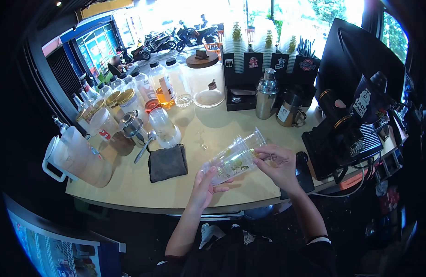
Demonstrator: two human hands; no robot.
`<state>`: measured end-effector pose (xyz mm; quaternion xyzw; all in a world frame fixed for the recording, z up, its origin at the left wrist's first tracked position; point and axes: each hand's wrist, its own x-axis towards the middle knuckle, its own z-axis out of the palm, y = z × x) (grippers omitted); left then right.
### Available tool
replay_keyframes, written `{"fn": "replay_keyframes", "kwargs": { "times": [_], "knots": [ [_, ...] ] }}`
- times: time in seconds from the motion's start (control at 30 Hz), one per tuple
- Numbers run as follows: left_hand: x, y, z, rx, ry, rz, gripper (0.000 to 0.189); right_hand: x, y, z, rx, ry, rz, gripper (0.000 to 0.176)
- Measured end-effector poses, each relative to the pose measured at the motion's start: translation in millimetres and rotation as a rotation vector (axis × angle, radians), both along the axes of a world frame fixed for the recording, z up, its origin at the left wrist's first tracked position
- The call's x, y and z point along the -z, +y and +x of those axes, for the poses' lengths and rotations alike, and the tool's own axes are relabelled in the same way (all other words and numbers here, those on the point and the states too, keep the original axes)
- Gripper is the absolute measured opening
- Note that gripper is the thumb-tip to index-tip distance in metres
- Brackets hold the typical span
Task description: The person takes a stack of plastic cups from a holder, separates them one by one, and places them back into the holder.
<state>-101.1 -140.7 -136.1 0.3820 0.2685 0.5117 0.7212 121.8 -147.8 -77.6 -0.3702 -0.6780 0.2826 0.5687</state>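
Tilted over the front of the counter is a short stack of clear plastic cups (pixel 231 162) with a green and gold print. My left hand (pixel 205 188) cradles its lower end, the thumb along the side and the fingers underneath. Up at the rims, my right hand (pixel 278 165) is closed, with thumb and fingertips pinching the edge of the cups. A folded dark cloth (pixel 168 164) lies to the left of my hands. Behind the cloth, another group of clear cups (pixel 164 128) stands beside a long-handled spoon (pixel 144 147).
A pitcher (pixel 84 154), jars and several bottles (pixel 163 90) line the left side. A lidded glass jar (pixel 205 85), cup holder (pixel 270 85), shaker (pixel 267 99) and metal jug (pixel 290 111) stand behind. A black coffee machine (pixel 347 143) fills the right.
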Motion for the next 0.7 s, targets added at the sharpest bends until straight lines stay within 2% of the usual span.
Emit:
{"fn": "replay_keyframes", "kwargs": {
  "times": [0.3,0.4,0.5,0.7],
  "knots": [
    [4,-2,-11,-0.034,0.033,0.029,0.043,-5,3,13,0.058,0.112,0.068,0.028],
    [3,-1,-9,-0.027,0.041,0.028,0.043,-8,1,12,0.047,0.043,0.034,0.030],
    [7,1,-10,-0.008,0.003,-0.019,0.044,-13,0,11,0.015,-0.111,0.136,0.033],
    [17,7,-9,0.124,-0.208,-0.201,0.045,-16,-2,5,-0.002,0.103,-0.011,0.041]
  ]
}}
